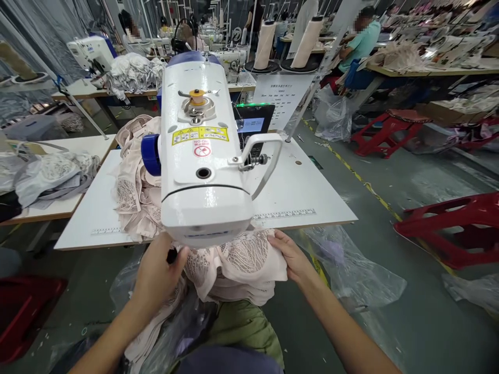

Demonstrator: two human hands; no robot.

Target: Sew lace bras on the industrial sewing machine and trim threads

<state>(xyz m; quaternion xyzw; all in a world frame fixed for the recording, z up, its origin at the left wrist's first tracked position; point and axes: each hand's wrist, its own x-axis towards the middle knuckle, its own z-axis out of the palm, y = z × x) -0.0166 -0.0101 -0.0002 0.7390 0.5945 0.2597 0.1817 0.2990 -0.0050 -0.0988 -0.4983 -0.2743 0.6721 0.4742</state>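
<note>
A beige lace bra (245, 254) lies over my lap at the front edge of the sewing machine table, its upper edge under the machine head. My right hand (292, 257) pinches the outer edge of its right cup between thumb and fingers. At the bra's left side, my left hand (158, 272) is closed around a small black object (171, 255) whose kind I cannot make out; the thumb touches the bra's edge. The white sewing machine (206, 208) hides its needle and the fingertips of my left hand. More folded beige fabric hangs below the bra.
Beige bras (138, 182) are heaped on the white table (312, 192), left of the machine. Thread cones (265, 45) stand behind it. Red stools (456, 228) and plastic bags (351, 270) sit on the floor at right. A co-worker (360, 39) sits farther back.
</note>
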